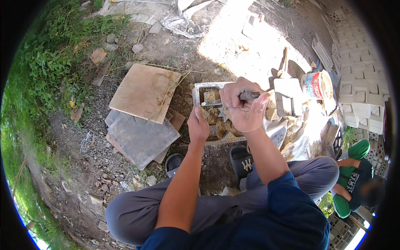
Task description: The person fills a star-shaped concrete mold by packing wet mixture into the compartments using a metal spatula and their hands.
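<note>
On the ground in front of my feet lies a grey block mould (196, 92), a frame with star-like and square shapes inside, partly filled with crumbly brown mix (209, 96). My left hand (198, 126) grips its left edge, the thumb near the rim and the other fingers mostly hidden. Over the mould's right half, my right hand (245, 109) is closed round a slim hand tool with a dark rounded handle (250, 95). A pale, flat blade end points left from the fist, above the mix. The right hand covers part of the mould.
Square boards (146, 92) are stacked at the left. To the right stand a tray-like metal box (287, 98) and a labelled bucket (318, 85). Pale blocks (354, 75) form a wall far right. Another person (354, 183) sits at the lower right. Weeds (50, 71) grow left.
</note>
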{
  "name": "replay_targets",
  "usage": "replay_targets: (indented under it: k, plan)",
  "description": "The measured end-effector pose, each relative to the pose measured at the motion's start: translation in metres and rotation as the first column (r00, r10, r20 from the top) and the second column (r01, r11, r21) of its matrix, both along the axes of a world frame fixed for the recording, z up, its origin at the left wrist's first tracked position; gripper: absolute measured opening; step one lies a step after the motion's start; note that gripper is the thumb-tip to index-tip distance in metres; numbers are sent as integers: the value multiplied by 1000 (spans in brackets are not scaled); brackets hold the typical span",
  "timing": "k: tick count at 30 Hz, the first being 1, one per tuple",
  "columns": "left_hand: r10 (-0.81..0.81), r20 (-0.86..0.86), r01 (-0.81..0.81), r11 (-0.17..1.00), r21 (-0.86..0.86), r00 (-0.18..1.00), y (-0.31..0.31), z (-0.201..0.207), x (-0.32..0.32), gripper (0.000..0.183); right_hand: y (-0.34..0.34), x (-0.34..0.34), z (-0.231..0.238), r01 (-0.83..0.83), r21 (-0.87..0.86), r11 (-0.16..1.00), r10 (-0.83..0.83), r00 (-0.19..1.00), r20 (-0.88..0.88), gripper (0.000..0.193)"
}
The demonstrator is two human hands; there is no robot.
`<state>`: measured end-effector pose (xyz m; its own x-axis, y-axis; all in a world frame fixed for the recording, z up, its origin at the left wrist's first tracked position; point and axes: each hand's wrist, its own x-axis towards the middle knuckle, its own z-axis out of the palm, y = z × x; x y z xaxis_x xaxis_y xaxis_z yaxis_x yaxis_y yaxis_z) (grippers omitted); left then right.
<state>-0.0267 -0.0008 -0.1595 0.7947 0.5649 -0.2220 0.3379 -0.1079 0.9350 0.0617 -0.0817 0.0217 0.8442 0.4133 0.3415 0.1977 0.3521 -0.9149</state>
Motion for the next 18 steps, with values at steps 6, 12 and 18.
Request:
replay_targets:
  k: [6, 12, 18]
  plan:
    - [-55, -91, 57, 998, 15, 994, -12, 4, 1, 46, -12, -4, -16, -120, 44, 992, 117, 992, 53, 80]
    - [7, 48, -9, 999, 49, 999, -11, 2, 1, 45, -14, -3, -25, -72, 66, 995, 63, 990, 128, 80]
    - [-40, -20, 41, 996, 81, 999, -7, -4, 2, 43, -16, 1, -22, -343, 237, 909, 262, 912, 316, 76]
